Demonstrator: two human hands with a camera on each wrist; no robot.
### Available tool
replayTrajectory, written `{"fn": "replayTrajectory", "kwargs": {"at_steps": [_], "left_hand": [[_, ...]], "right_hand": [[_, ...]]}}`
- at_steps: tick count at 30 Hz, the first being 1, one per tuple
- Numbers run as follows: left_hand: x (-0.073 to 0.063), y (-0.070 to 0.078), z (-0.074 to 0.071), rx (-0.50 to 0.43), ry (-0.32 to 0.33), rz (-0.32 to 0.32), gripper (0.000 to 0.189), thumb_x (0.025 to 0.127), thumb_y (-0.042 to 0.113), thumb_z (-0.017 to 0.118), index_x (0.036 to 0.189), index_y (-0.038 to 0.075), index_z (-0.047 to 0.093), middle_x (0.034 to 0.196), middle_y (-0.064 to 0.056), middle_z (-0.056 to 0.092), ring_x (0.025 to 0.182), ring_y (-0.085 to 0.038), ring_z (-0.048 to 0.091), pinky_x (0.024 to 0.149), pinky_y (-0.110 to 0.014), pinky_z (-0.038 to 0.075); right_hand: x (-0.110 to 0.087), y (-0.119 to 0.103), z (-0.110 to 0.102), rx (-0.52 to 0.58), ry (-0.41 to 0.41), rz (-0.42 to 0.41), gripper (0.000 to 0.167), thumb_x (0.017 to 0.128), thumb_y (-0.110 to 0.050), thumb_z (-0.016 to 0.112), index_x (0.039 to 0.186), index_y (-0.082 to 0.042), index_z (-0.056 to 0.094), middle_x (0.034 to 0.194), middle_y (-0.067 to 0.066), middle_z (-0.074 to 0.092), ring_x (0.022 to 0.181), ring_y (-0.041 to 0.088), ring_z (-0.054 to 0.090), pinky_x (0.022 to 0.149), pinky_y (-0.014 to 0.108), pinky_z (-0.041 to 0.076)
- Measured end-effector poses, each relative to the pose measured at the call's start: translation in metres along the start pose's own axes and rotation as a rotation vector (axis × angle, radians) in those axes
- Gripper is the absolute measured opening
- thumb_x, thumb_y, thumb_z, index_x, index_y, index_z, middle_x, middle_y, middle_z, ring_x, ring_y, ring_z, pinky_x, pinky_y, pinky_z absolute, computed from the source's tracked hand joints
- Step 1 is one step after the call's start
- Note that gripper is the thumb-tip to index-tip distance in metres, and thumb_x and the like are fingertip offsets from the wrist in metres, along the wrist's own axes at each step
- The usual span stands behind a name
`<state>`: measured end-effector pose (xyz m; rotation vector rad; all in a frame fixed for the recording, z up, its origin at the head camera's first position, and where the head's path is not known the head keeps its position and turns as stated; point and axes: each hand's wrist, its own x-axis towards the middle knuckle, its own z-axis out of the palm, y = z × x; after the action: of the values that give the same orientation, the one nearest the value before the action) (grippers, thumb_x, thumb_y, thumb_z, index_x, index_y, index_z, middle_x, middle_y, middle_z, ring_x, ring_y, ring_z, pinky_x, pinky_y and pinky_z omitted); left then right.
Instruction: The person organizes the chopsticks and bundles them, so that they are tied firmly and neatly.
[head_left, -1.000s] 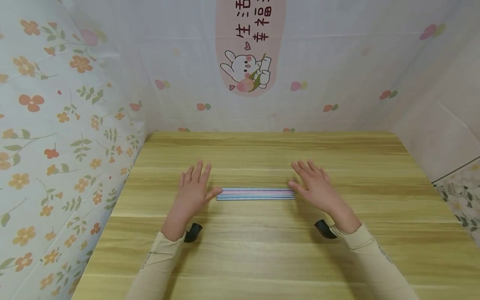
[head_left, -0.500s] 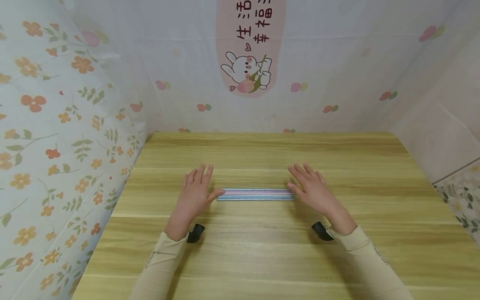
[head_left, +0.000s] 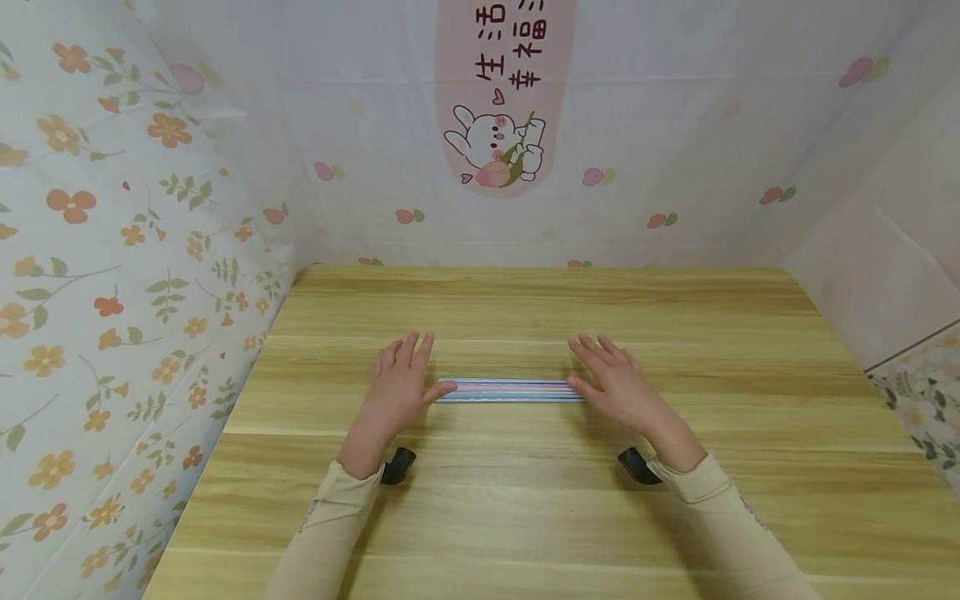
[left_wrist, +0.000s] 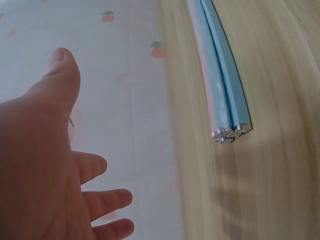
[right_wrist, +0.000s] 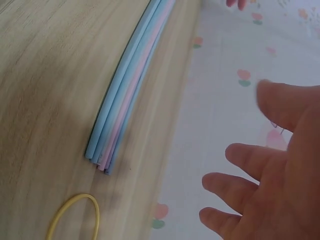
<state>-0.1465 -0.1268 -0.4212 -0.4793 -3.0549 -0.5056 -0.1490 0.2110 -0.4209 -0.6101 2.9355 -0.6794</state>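
A bundle of thin pale-blue and pink sticks lies crosswise on the table. Its left ends look silvery in the left wrist view, where the sticks lie beside my hand. My left hand hovers at the bundle's left end, fingers spread, its thumb over the tips in the head view. Over the right end is my right hand, also with straight fingers and nothing held. Past that end, the right wrist view shows a yellow loop, like a rubber band, on the table.
The wood-grain table reaches to a white printed cloth at the back. A floral cloth hangs on the left. Black wrist pieces stick out by both cuffs.
Both hands have shifted slightly inward, toward each other, over the ends of the sticks. The sticks have not visibly moved on the table.
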Motion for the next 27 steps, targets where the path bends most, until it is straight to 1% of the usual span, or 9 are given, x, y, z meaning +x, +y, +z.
{"fn": "replayTrajectory", "kwargs": {"at_steps": [6, 10, 18, 22, 27], "left_hand": [[0.001, 0.001, 0.002, -0.013, -0.039, -0.023, 0.086, 0.088, 0.055, 0.056, 0.150, 0.004, 0.024, 0.153, -0.023, 0.025, 0.138, -0.046, 0.023, 0.112, -0.060, 0.015], [0.003, 0.002, 0.003, 0.002, -0.067, -0.029, 0.085, 0.087, 0.053, 0.058, 0.149, 0.004, 0.027, 0.153, -0.022, 0.025, 0.138, -0.046, 0.023, 0.112, -0.061, 0.016], [0.007, -0.002, 0.011, 0.027, -0.091, 0.003, 0.074, 0.085, 0.046, 0.066, 0.143, 0.006, 0.041, 0.150, -0.021, 0.032, 0.137, -0.044, 0.026, 0.112, -0.061, 0.015], [0.008, -0.002, 0.013, 0.039, -0.109, 0.018, 0.073, 0.085, 0.046, 0.067, 0.141, 0.007, 0.043, 0.148, -0.020, 0.037, 0.136, -0.043, 0.028, 0.112, -0.059, 0.016], [0.009, -0.001, 0.017, 0.036, -0.128, 0.027, 0.072, 0.084, 0.046, 0.069, 0.140, 0.007, 0.045, 0.145, -0.018, 0.041, 0.135, -0.041, 0.031, 0.112, -0.058, 0.017]], "right_hand": [[0.003, 0.000, 0.004, -0.017, -0.004, -0.013, 0.070, 0.090, -0.029, 0.065, 0.147, -0.004, 0.033, 0.152, 0.022, 0.030, 0.141, 0.048, 0.017, 0.106, 0.069, 0.014], [0.005, 0.000, 0.006, -0.030, 0.003, -0.023, 0.071, 0.088, -0.026, 0.068, 0.146, -0.004, 0.035, 0.151, 0.023, 0.032, 0.140, 0.049, 0.020, 0.106, 0.069, 0.016], [0.007, -0.002, 0.010, -0.048, -0.004, -0.030, 0.075, 0.082, -0.020, 0.074, 0.145, -0.003, 0.036, 0.149, 0.025, 0.033, 0.139, 0.049, 0.022, 0.106, 0.068, 0.019], [0.007, -0.002, 0.012, -0.055, -0.007, -0.033, 0.078, 0.080, -0.016, 0.076, 0.145, -0.002, 0.037, 0.149, 0.025, 0.034, 0.138, 0.050, 0.023, 0.107, 0.066, 0.020], [0.008, -0.001, 0.015, -0.069, -0.003, -0.050, 0.076, 0.078, -0.011, 0.077, 0.143, -0.001, 0.039, 0.149, 0.024, 0.035, 0.137, 0.049, 0.024, 0.108, 0.065, 0.020]]}}
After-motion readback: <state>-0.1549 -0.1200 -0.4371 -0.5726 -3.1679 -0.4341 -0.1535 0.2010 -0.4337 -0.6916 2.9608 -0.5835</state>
